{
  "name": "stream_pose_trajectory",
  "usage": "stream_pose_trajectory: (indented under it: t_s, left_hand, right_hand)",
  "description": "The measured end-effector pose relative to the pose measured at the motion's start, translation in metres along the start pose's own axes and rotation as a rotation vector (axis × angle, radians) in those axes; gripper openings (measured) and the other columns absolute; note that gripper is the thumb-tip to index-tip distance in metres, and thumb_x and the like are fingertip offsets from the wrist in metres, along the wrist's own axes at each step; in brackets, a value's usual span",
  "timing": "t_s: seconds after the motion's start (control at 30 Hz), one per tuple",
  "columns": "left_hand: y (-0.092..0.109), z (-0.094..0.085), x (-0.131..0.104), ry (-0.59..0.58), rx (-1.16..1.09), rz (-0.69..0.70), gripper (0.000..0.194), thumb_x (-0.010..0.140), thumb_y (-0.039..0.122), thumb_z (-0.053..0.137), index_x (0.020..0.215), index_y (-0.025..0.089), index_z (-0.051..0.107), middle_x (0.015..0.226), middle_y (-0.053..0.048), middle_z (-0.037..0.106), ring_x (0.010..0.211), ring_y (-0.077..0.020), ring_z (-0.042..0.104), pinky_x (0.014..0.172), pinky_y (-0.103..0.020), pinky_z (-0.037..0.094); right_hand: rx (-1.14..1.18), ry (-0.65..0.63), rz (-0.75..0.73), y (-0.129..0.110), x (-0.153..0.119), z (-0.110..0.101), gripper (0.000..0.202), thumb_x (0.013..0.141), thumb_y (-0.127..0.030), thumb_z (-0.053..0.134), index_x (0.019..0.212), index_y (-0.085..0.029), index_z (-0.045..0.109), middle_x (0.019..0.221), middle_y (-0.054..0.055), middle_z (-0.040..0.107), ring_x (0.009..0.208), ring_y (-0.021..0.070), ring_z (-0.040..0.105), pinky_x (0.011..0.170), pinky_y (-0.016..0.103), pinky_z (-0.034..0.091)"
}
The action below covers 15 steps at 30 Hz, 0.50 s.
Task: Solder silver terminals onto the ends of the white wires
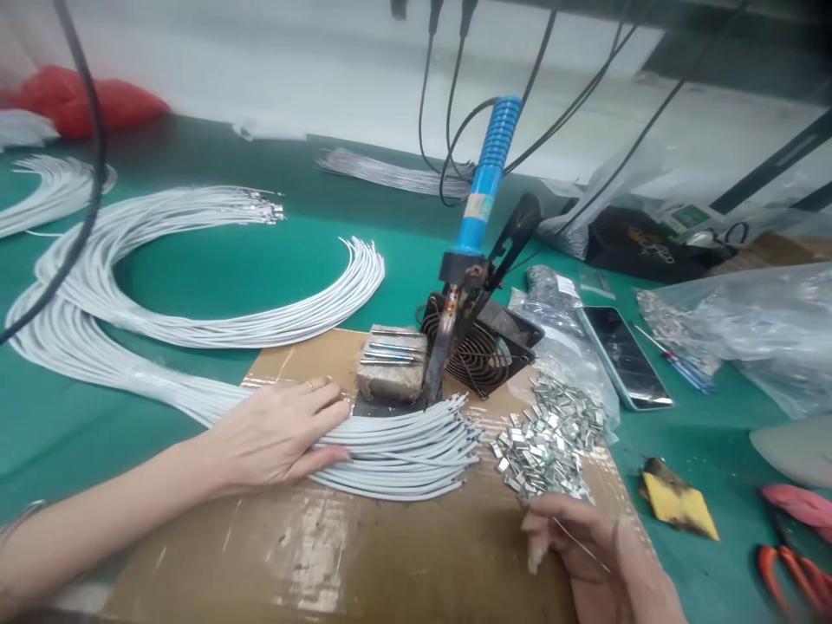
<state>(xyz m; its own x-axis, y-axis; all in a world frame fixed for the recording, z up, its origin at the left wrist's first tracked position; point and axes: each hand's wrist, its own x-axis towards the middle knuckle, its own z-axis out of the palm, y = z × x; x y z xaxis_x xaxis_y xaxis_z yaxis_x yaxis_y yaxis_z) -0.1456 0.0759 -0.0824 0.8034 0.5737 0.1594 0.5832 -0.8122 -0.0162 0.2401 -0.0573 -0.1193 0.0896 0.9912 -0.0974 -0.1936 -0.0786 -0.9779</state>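
My left hand (282, 433) lies over a thick bundle of white wires (403, 455), its fingers bent round the top of the bundle. The wire ends fan out to the right across the taped cardboard (390, 555). At the lower right my right hand (585, 546) has its fingers curled, with a thin strand of solder wire (581, 544) running across them. Just beyond it is a pile of small metal terminals (549, 442). Behind the bundle, a blue-handled soldering iron (487, 182) stands tip down beside a block (392, 364) with metal strips on top.
A small black fan (481, 351) sits behind the iron. To the right are a phone (627, 357), plastic bags (767, 321), a yellow sponge (679, 498) and orange-handled pliers (789, 576). A curved wire bundle (260, 325) lies at the left; black cables hang above.
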Motion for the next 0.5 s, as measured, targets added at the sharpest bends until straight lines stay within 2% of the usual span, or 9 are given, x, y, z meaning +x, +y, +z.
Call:
stream_pose_trajectory:
  t_s: [0.13, 0.23, 0.3, 0.37, 0.43, 0.5]
  left_hand:
    - [0.007, -0.007, -0.004, -0.028, -0.032, 0.001, 0.058, 0.106, 0.068, 0.036, 0.106, 0.017, 0.064, 0.095, -0.01, 0.062, 0.085, -0.0304, 0.055, 0.079, -0.044, 0.039]
    - [0.013, -0.011, -0.007, -0.032, -0.078, -0.027, 0.062, 0.104, 0.071, 0.039, 0.118, 0.014, 0.062, 0.103, -0.011, 0.061, 0.089, -0.0307, 0.053, 0.082, -0.044, 0.039]
    - [0.016, -0.012, -0.008, -0.018, -0.105, -0.052, 0.058, 0.106, 0.066, 0.042, 0.125, 0.013, 0.058, 0.108, -0.013, 0.062, 0.095, -0.0315, 0.055, 0.086, -0.044, 0.04]
    - [0.019, -0.011, -0.009, 0.0, -0.126, -0.074, 0.045, 0.111, 0.054, 0.04, 0.123, 0.014, 0.057, 0.108, -0.012, 0.064, 0.097, -0.0306, 0.057, 0.087, -0.043, 0.041]
    - [0.021, -0.009, -0.007, 0.01, -0.139, -0.087, 0.034, 0.114, 0.042, 0.035, 0.111, 0.017, 0.058, 0.099, -0.008, 0.065, 0.089, -0.0274, 0.06, 0.079, -0.04, 0.041]
    - [0.021, -0.008, -0.003, 0.004, -0.149, -0.089, 0.032, 0.115, 0.036, 0.034, 0.097, 0.021, 0.057, 0.088, -0.004, 0.063, 0.078, -0.0242, 0.059, 0.069, -0.038, 0.039]
  right_hand:
    - [-0.008, 0.021, -0.065, 0.002, -0.002, 0.003, 0.047, 0.106, -0.052, 0.057, 0.104, -0.019, 0.09, 0.091, 0.014, 0.083, 0.078, 0.0221, 0.076, 0.074, 0.03, 0.066]
    - [-0.02, 0.036, -0.091, 0.0, -0.003, 0.01, 0.048, 0.107, -0.051, 0.055, 0.1, -0.018, 0.089, 0.086, 0.013, 0.081, 0.076, 0.021, 0.075, 0.072, 0.029, 0.066]
    - [-0.028, 0.049, -0.104, -0.002, -0.004, 0.015, 0.047, 0.107, -0.05, 0.056, 0.094, -0.019, 0.088, 0.082, 0.011, 0.078, 0.073, 0.0193, 0.073, 0.07, 0.027, 0.064]
    - [-0.032, 0.074, -0.112, -0.003, -0.005, 0.019, 0.046, 0.108, -0.05, 0.056, 0.09, -0.019, 0.087, 0.079, 0.009, 0.076, 0.071, 0.0175, 0.071, 0.068, 0.025, 0.063]
    - [-0.031, 0.1, -0.111, -0.003, -0.005, 0.021, 0.048, 0.109, -0.049, 0.054, 0.089, -0.019, 0.085, 0.078, 0.008, 0.076, 0.069, 0.0167, 0.07, 0.067, 0.024, 0.063]
    - [-0.025, 0.123, -0.1, -0.003, -0.005, 0.022, 0.049, 0.11, -0.05, 0.052, 0.091, -0.019, 0.086, 0.077, 0.008, 0.076, 0.068, 0.0168, 0.071, 0.066, 0.024, 0.063]
